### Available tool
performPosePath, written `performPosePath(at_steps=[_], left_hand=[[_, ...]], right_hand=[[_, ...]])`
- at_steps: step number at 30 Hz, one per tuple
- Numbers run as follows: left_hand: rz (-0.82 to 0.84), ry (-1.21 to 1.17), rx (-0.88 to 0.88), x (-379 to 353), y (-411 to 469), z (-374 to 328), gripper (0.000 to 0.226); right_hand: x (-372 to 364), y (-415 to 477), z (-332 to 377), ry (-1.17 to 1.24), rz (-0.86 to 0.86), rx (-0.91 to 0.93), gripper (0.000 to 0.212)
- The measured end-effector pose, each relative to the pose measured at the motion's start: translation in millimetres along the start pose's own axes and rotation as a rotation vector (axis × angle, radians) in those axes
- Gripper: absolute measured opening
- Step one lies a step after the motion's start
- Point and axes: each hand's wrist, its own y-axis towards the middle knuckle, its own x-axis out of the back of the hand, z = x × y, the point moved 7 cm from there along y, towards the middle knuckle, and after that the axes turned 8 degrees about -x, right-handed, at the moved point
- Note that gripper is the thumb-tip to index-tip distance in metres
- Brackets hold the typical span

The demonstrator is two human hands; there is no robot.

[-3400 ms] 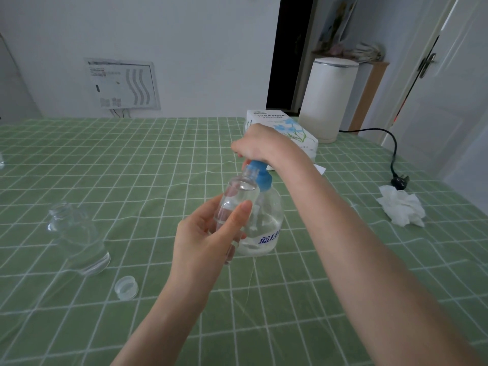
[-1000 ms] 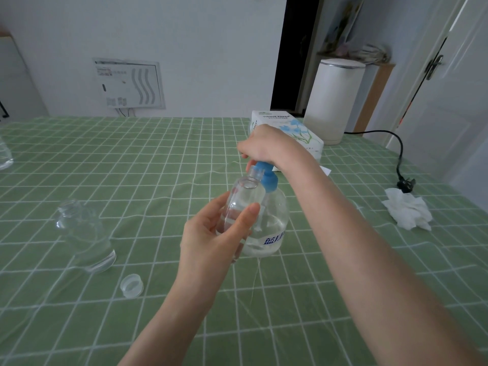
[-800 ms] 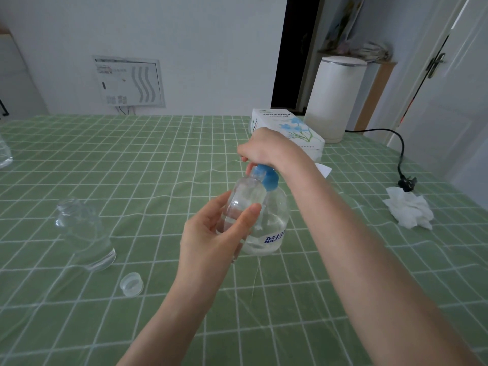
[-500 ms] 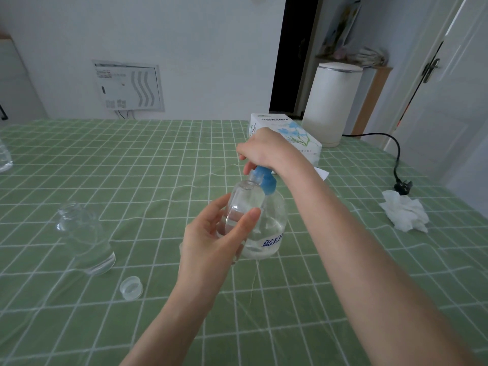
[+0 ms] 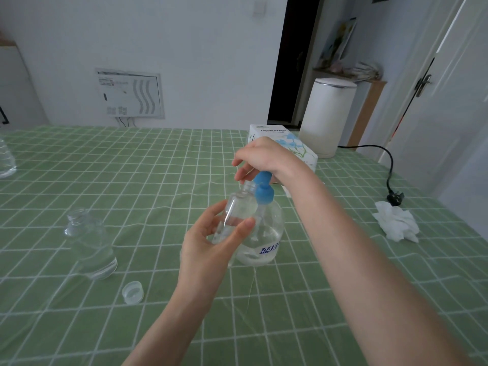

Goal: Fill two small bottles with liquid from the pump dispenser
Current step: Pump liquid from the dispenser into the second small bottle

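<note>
The top of the blue pump head (image 5: 264,192) is hidden under the right hand (image 5: 262,159). That hand lies over it with the fingers bent down round its front, so the nozzle tip cannot be seen. The left hand (image 5: 208,241) grips a small bottle (image 5: 239,207) between thumb and fingers. It holds the bottle tilted, with the open mouth up against the blue head, just under the right hand's fingers. The bottle is clear and overlaps the clear pump dispenser (image 5: 266,241) behind it, so how much liquid it holds is hard to make out. The dispenser stands near the middle of the green checked worktop (image 5: 145,167). The left hand covers its left side, and only part of the blue lettering on its label shows.

To the left a second small bottle (image 5: 89,247) stands upright and uncapped; whether it holds liquid I cannot tell. A clear cap (image 5: 133,289) lies on the cloth just near and right of it. At the far left edge another clear bottle (image 5: 5,159) is cut off by the frame.

Behind the right hand a tissue box (image 5: 266,132) is partly blocked by hand and wrist, and just beyond it stands a white cylindrical container (image 5: 326,114). On the right lies a crumpled tissue (image 5: 396,224), with a black plug (image 5: 395,198) just beyond it — the cord runs back toward the container.
</note>
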Motion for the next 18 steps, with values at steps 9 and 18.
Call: performPosePath(at_steps=[9, 18], left_hand=[[0.005, 0.019, 0.003, 2, 0, -1, 0.051], [0.024, 0.006, 0.028, 10, -4, -17, 0.058]], right_hand=[[15, -14, 0, 0.125, -0.026, 0.034, 0.015], [34, -56, 9, 0.324, -0.148, 0.295, 0.016]])
